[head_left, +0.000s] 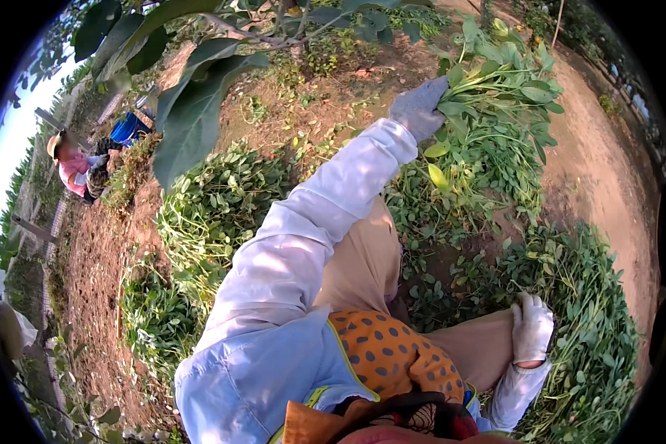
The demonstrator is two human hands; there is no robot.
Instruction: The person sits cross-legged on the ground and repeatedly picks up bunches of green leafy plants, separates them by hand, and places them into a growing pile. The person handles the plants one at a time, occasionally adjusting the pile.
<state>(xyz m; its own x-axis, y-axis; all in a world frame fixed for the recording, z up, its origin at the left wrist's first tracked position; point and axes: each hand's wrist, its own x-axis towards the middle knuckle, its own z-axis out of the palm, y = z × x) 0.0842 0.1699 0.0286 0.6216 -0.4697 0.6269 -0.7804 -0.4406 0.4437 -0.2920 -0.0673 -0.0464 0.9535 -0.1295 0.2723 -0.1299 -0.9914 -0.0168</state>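
My left arm stretches far forward in a pale sleeve. At its end my left hand (420,109), in a grey glove, is closed around the stems of a bunch of leafy green plants (496,85). The bunch sits on top of a heap of similar cut or pulled plants (496,163); its roots, if any, cannot be made out. My right hand (533,328), in a whitish glove, rests on my bent knee (470,348) with its fingers laid out and nothing in them. Beside that knee lies another long heap of green plants (584,311).
More plant piles (222,200) lie to my left on brown soil (100,296). A leafy branch (207,96) hangs close overhead. At the far left another person (78,166) in a pink top and hat crouches near a blue container (129,128). A dirt path (596,163) runs along the right.
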